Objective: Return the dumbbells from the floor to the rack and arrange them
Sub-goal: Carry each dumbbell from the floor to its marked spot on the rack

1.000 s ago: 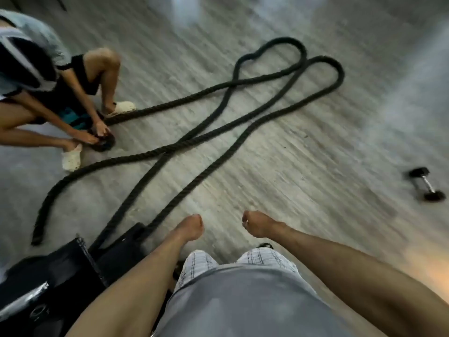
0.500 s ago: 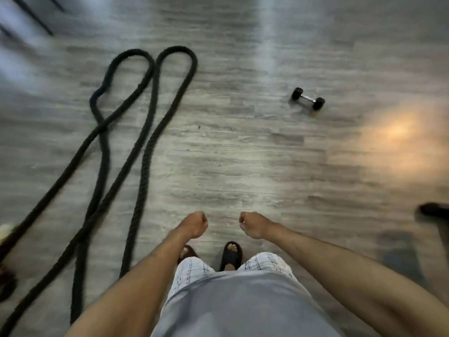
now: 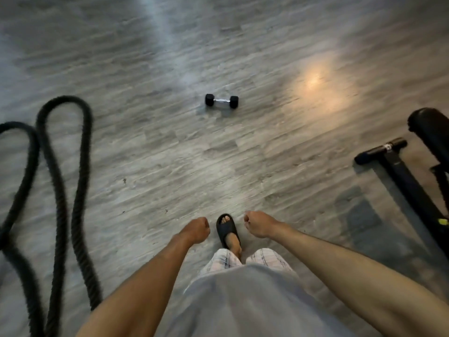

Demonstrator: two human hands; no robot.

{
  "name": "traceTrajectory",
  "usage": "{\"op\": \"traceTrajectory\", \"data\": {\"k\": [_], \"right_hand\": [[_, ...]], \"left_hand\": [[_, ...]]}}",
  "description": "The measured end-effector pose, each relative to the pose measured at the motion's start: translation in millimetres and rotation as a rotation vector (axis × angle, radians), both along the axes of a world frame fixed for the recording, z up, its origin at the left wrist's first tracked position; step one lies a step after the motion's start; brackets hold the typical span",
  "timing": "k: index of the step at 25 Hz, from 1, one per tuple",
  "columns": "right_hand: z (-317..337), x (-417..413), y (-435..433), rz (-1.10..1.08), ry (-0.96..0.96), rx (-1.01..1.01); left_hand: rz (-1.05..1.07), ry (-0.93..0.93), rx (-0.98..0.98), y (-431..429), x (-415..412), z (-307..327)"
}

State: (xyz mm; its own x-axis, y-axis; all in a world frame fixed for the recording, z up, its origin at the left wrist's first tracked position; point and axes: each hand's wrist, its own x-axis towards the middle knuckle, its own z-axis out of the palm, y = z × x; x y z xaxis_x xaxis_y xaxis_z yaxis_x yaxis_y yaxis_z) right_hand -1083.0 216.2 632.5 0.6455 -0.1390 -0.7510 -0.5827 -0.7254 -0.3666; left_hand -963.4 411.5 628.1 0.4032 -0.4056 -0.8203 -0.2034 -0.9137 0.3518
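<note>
One small dumbbell (image 3: 221, 100) with black hex heads and a chrome handle lies on the grey wood floor, straight ahead and well beyond my reach. My left hand (image 3: 195, 231) hangs low in front of me, fingers curled into a loose fist with nothing in it. My right hand (image 3: 260, 223) is beside it, also curled and empty. One foot in a black slide sandal (image 3: 227, 229) shows between the hands. No rack is in view.
A thick black battle rope (image 3: 60, 178) lies in long loops along the left side of the floor. A black bench or machine frame (image 3: 403, 176) with a T-shaped foot stands at the right edge. Open floor runs between them toward the dumbbell.
My view has swung right: the crouching person and most of the rope slid out to the left, the dumbbell moved to the centre, and the black frame came in at the right. Both hands stay curled.
</note>
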Motion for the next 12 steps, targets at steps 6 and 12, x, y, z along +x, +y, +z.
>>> {"op": "traceTrajectory", "data": {"k": [6, 12], "right_hand": [[13, 83, -129, -0.168, -0.009, -0.024], [0, 174, -236, -0.141, -0.002, -0.038]], "left_hand": [[-0.142, 0.046, 0.004, -130, 95, 1], [-0.137, 0.048, -0.044, -242, 192, -9]]}}
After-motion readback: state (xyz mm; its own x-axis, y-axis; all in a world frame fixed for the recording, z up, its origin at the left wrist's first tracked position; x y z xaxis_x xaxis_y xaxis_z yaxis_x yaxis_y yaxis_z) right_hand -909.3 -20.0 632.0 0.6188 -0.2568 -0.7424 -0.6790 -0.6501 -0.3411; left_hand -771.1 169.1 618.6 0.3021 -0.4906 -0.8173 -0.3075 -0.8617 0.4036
